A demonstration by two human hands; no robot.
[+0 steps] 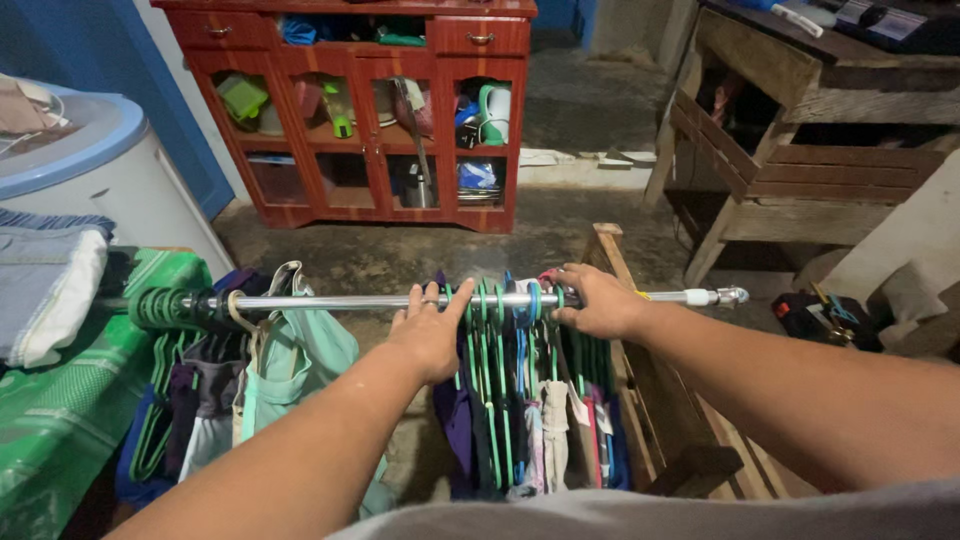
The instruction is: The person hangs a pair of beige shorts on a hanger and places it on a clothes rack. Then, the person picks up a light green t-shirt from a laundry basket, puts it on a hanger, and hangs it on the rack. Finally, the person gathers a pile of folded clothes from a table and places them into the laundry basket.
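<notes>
Left hand [432, 335] flat and released against the metal clothes rail [340, 301], fingers touching the green hangers [497, 380] mid-rail. Right hand [597, 300] clenched over the hanger hooks toward the rail's right end. To slide well: press hooks together, push along the rail, keep garments [290, 365] at left from snagging.

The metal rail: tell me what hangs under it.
Under the metal rail, green hangers carry clothes: a mint-green top left of the left hand, dark purple and blue garments below the right hand. Packed together, their shapes stay hidden.
</notes>
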